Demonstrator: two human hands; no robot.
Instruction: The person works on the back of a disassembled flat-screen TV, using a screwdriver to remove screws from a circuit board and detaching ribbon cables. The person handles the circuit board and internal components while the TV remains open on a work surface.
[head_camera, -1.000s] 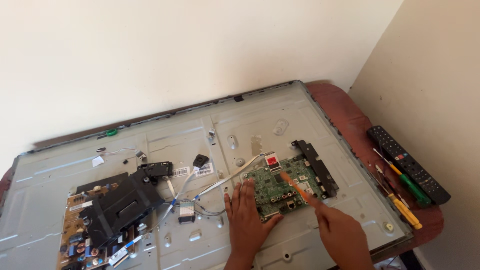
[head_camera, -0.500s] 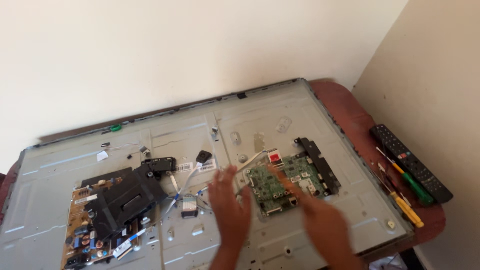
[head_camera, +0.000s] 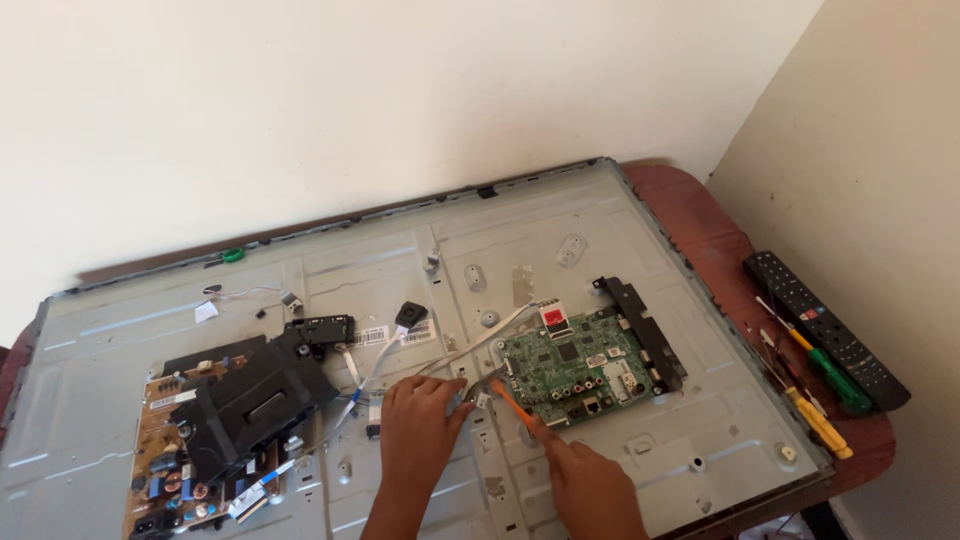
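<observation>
Hands (head_camera: 420, 420) shifted left, green board (head_camera: 580, 365)

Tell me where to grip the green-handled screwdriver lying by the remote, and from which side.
Grip the green-handled screwdriver by its thick green handle, coming from above. It lies flat on the brown table, and the remote crowds the handle's far side, so a sideways approach looks cramped. The thin shaft offers a poorer grip.
</observation>
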